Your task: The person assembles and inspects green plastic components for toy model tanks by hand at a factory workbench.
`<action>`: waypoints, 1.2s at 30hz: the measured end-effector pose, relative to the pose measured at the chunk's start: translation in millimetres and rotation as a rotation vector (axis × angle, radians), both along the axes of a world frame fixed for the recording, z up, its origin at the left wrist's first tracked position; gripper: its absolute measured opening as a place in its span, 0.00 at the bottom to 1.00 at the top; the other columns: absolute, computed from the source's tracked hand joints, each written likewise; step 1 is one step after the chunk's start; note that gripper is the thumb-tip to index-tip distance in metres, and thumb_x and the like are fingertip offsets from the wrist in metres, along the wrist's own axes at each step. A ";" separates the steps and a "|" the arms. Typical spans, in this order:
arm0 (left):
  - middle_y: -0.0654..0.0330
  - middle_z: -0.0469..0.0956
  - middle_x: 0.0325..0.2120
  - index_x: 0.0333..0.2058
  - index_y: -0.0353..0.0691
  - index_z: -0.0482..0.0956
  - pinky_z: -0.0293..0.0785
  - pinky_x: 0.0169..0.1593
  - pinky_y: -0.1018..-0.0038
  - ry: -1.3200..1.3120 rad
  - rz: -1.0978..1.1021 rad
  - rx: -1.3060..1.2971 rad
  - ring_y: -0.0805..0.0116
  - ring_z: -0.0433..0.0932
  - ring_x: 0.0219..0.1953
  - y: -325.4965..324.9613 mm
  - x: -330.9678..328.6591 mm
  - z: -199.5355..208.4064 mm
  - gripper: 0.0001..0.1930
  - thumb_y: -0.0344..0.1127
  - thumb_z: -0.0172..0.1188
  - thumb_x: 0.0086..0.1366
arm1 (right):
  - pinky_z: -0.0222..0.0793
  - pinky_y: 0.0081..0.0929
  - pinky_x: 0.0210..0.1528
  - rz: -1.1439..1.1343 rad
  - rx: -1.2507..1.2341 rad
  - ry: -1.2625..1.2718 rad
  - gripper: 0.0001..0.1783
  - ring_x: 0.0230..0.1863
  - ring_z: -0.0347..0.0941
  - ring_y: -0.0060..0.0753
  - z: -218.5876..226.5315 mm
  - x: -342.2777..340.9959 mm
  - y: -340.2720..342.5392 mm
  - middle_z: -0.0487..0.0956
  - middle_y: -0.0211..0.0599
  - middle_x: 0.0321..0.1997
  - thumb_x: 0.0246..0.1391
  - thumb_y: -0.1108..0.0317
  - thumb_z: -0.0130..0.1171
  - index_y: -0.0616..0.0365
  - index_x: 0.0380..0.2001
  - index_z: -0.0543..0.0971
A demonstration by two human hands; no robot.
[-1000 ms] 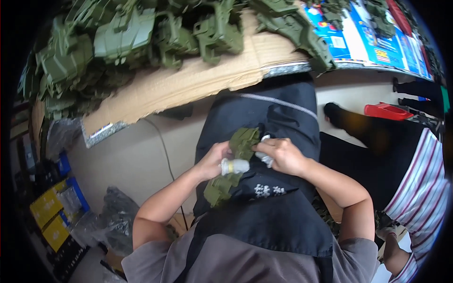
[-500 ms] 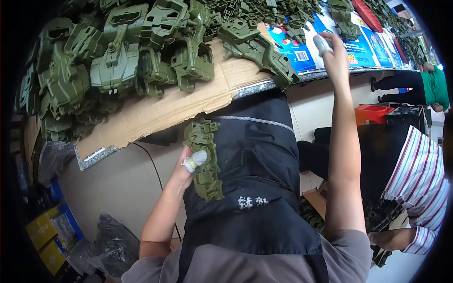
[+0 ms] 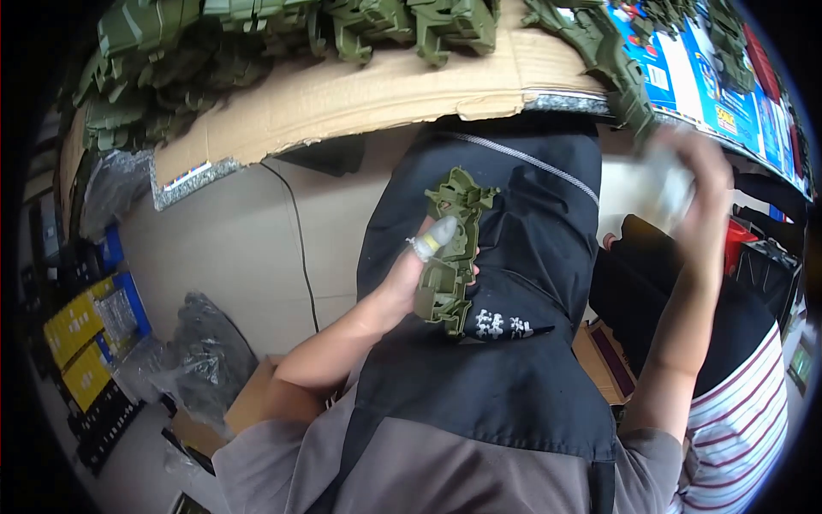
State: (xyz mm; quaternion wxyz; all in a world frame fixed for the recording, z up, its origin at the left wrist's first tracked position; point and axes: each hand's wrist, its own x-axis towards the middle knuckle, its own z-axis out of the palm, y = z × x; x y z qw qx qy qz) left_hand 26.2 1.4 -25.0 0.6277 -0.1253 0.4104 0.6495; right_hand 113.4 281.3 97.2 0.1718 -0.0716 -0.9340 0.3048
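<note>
Part (image 3: 454, 257), long and green, lies over the apron (image 3: 531, 227), clasped in the left hand (image 3: 411, 276), its long axis running away from the body. The right hand (image 3: 700, 176), well apart to the right, is too blurred to tell its grip; the part's underside is hidden.

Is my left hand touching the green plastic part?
Touching. The head view shows the left hand gripping the green plastic part, its covered thumb lying across it.
</note>
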 end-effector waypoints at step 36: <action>0.50 0.68 0.48 0.58 0.42 0.54 0.71 0.52 0.61 0.353 0.325 0.420 0.56 0.74 0.45 -8.8 -34.3 19.0 0.31 0.35 0.60 0.58 | 0.58 0.30 0.57 -0.280 -0.042 0.245 0.28 0.57 0.64 0.41 -37.4 -8.0 -1.9 0.68 0.47 0.56 0.51 0.75 0.50 0.57 0.58 0.64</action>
